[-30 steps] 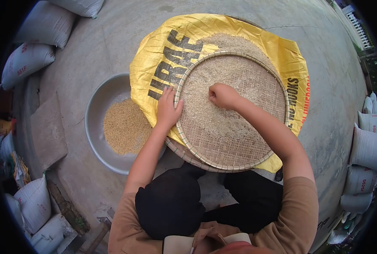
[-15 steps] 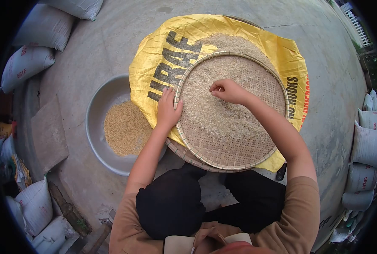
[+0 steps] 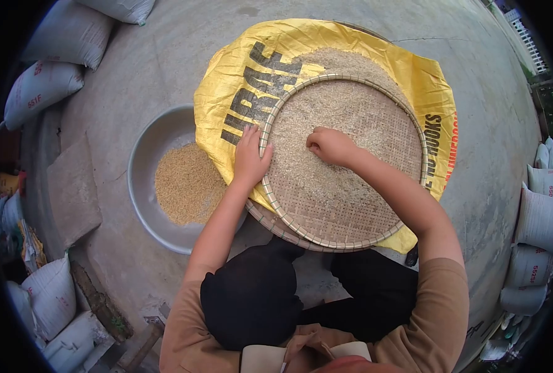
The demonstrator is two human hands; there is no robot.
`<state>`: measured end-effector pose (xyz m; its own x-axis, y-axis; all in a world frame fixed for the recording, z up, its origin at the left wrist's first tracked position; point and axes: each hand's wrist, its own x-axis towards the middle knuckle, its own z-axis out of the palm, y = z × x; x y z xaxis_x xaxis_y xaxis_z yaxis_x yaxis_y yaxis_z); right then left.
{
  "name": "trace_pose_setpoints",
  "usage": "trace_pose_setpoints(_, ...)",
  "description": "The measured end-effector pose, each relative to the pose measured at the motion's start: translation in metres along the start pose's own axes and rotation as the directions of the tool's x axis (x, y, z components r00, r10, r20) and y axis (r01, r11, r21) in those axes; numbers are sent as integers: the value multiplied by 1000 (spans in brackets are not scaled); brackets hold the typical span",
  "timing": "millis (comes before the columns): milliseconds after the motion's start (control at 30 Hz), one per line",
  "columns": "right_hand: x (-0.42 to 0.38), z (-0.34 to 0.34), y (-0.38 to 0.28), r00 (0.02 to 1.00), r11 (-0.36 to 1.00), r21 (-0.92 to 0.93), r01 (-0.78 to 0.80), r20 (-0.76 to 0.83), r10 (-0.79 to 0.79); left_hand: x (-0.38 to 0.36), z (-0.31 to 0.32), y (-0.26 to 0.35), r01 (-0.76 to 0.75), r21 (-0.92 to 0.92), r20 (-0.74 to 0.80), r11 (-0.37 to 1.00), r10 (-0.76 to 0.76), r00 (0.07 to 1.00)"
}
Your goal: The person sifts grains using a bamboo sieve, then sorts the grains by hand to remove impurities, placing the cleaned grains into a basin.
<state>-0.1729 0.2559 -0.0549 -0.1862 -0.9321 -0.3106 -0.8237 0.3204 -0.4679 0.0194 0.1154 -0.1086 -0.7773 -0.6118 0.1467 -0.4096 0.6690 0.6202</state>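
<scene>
A round woven winnowing basket (image 3: 366, 214) with a bound rim lies in front of my knees, pale grain (image 3: 345, 105) spread across it. My left hand (image 3: 250, 155) rests at its left rim, fingers stretched out over the yellow sack (image 3: 217, 99) and thumb by the rim. Over the grain, left of the basket's middle, my right hand (image 3: 333, 147) is closed with fingertips pinched downward. Whatever may be between those fingertips is hidden. Beneath the basket are the sack, bearing more grain (image 3: 357, 61), and another woven basket (image 3: 273, 227).
To the left stands a grey metal basin (image 3: 141, 177) holding golden grain (image 3: 186, 183). Filled white sacks (image 3: 43, 87) lie at the far left, and more stacked sacks (image 3: 537, 214) line the right side. A dark object (image 3: 412, 255) sits by my right knee on the concrete floor (image 3: 121, 81).
My right hand has lowered toward the grain and turned its fingertips downward. My left hand stays by the rim. The whole view has shifted slightly.
</scene>
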Motion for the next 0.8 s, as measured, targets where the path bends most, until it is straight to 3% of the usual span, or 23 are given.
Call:
trace_pose_setpoints(333,7,2,1,999,998,-38,46,12,-46,-1,0,0,-3,-1,-2,1000,3,1000)
trace_pose_setpoints(533,7,-21,-11,997,999,-28,40,-72,-42,0,0,0,10,-12,10,1000,-10,1000)
trace_pose_setpoints(600,12,-31,-29,974,992,56,109,-205,-95,0,2,-1,-17,-7,-29,1000,17,999)
trace_pose_setpoints(667,19,-46,-62,980,964,201,176,-129,-153,-1,3,-2,-46,0,-58,999,46,997)
trace_pose_setpoints(733,25,-47,-92,946,653,694,302,-133,-297,1,0,-4,-5,-8,81,1000,6,997)
trace_pose_setpoints(767,25,-52,-100,945,651,695,304,-136,-296,7,-18,22,142,-208,159,968,-110,981)
trace_pose_setpoints(800,24,-59,-108,960,618,751,232,-72,-272,5,-17,21,139,-204,160,969,-107,981)
